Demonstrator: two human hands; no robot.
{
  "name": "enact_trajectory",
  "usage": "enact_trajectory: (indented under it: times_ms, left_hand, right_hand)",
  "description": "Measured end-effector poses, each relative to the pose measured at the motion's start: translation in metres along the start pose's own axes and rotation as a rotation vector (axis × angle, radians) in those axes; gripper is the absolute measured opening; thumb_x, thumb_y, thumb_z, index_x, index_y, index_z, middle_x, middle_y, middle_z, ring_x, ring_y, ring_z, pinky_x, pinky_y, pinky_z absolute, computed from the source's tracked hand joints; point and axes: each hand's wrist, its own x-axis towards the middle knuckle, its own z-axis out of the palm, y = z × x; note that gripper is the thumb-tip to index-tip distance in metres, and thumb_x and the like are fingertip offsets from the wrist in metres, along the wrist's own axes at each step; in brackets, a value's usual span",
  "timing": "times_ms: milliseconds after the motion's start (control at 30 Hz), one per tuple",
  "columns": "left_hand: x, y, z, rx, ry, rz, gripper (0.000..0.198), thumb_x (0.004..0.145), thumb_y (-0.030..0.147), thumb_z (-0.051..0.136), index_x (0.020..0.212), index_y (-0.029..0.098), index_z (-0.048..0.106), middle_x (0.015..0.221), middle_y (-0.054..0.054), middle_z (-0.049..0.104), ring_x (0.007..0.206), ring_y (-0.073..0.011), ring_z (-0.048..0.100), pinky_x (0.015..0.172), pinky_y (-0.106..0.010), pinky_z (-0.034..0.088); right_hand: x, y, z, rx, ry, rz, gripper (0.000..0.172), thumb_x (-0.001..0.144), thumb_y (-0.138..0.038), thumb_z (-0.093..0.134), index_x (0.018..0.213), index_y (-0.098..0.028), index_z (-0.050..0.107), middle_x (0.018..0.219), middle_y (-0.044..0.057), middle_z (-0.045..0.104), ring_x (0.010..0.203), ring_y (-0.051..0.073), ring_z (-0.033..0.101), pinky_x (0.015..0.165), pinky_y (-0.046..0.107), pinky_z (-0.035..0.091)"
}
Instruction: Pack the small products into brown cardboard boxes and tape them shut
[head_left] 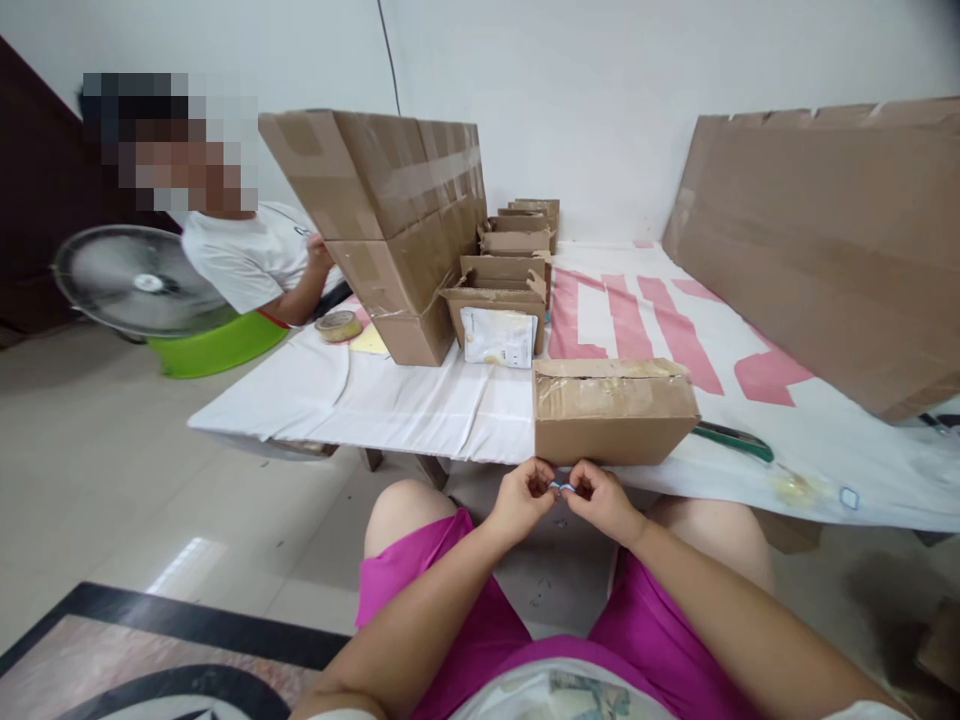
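Observation:
My left hand (525, 497) and my right hand (600, 497) meet just below the table's front edge, above my knees. Both pinch a tiny object (561, 487) between their fingertips; it is too small to name. Directly behind the hands a closed cardboard box (611, 410) sealed with clear tape sits at the edge of the table (420, 400), which is covered by a white sheet with pink markings.
A tall stack of taped cartons (397, 220) and several small open boxes (502, 290) stand at the back, with a white packet (497, 337) leaning on one. Flat cardboard (825, 240) leans at right. A green-handled tool (735, 441), tape roll (338, 326), fan (139, 280) and a seated person (255, 255) are nearby.

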Motion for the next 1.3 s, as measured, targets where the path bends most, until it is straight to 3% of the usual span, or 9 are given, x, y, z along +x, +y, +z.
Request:
enact_trajectory:
  times_ms: [133,233,400,567,700,833,967,1100,1300]
  left_hand:
    - [-0.002,-0.003,0.0,0.107,0.031,0.063,0.012,0.064,0.02,0.061,0.072,0.017,0.052,0.058,0.006,0.05,0.052,-0.0069,0.046,0.051,-0.019,0.036]
    - [-0.003,-0.006,-0.002,0.195,0.027,0.109,0.011,0.067,0.023,0.061,0.071,0.017,0.052,0.057,0.006,0.051,0.052,-0.0076,0.046,0.052,-0.019,0.037]
    - [-0.002,-0.011,-0.005,0.313,-0.149,0.198,0.015,0.076,0.033,0.058,0.079,0.018,0.056,0.064,0.002,0.057,0.057,-0.0104,0.053,0.056,-0.021,0.043]
    - [-0.007,-0.011,-0.006,0.529,-0.315,0.253,0.016,0.083,0.034,0.053,0.082,0.019,0.058,0.071,0.0,0.062,0.062,-0.0126,0.056,0.06,-0.024,0.045]
    - [-0.008,-0.006,-0.006,0.626,-0.374,0.289,0.016,0.085,0.032,0.05,0.087,0.02,0.061,0.075,-0.001,0.065,0.065,-0.0138,0.059,0.062,-0.025,0.045]
    - [-0.007,0.0,-0.004,0.67,-0.427,0.294,0.016,0.086,0.03,0.048,0.087,0.021,0.061,0.077,-0.001,0.066,0.067,-0.0143,0.06,0.064,-0.024,0.044]
    - [-0.006,0.002,-0.001,0.697,-0.473,0.28,0.017,0.086,0.028,0.047,0.088,0.02,0.062,0.08,-0.002,0.067,0.07,-0.0154,0.061,0.065,-0.025,0.044]
    - [-0.005,0.0,0.002,0.72,-0.508,0.254,0.019,0.085,0.029,0.047,0.089,0.021,0.063,0.083,-0.003,0.069,0.07,-0.0164,0.062,0.066,-0.026,0.044]
    - [-0.005,-0.002,-0.001,0.771,-0.516,0.224,0.02,0.083,0.027,0.047,0.091,0.02,0.064,0.084,-0.004,0.069,0.071,-0.0175,0.062,0.067,-0.026,0.043]
  right_hand:
    - [-0.001,-0.002,0.003,0.012,-0.022,-0.016,0.01,0.072,-0.02,0.057,0.083,-0.021,0.055,0.064,-0.005,0.055,0.055,0.009,0.048,0.054,0.02,0.038]
    - [-0.002,-0.01,0.0,-0.039,-0.037,-0.013,0.007,0.071,-0.017,0.056,0.077,-0.02,0.059,0.062,-0.005,0.056,0.055,0.009,0.047,0.054,0.02,0.038]
    - [-0.007,-0.038,-0.028,-0.101,-0.014,-0.003,0.007,0.071,-0.017,0.056,0.075,-0.019,0.061,0.062,-0.005,0.056,0.054,0.008,0.047,0.053,0.02,0.037]
    - [-0.022,-0.044,-0.114,-0.057,0.206,0.081,0.006,0.068,-0.022,0.061,0.074,-0.019,0.062,0.068,-0.003,0.06,0.061,0.01,0.05,0.059,0.022,0.04]
    - [-0.053,-0.021,-0.208,0.063,0.718,0.451,0.017,0.054,-0.023,0.072,0.066,-0.018,0.061,0.055,-0.005,0.055,0.053,0.008,0.047,0.05,0.02,0.037]
    - [-0.096,0.001,-0.27,0.08,0.974,0.625,0.017,0.061,-0.025,0.07,0.064,-0.019,0.054,0.041,-0.008,0.043,0.039,0.006,0.037,0.038,0.019,0.029]
    - [-0.12,0.024,-0.281,0.155,1.068,0.79,0.017,0.071,-0.022,0.068,0.066,-0.017,0.053,0.047,-0.005,0.049,0.041,0.007,0.045,0.039,0.019,0.037]
    - [-0.118,0.045,-0.277,0.194,1.074,0.883,0.017,0.088,-0.03,0.057,0.087,-0.013,0.059,0.07,-0.003,0.058,0.054,0.006,0.053,0.049,0.02,0.046]
    - [-0.111,0.058,-0.282,0.165,1.063,0.949,0.025,0.09,-0.033,0.055,0.106,-0.014,0.058,0.099,0.004,0.062,0.078,0.012,0.061,0.067,0.029,0.053]
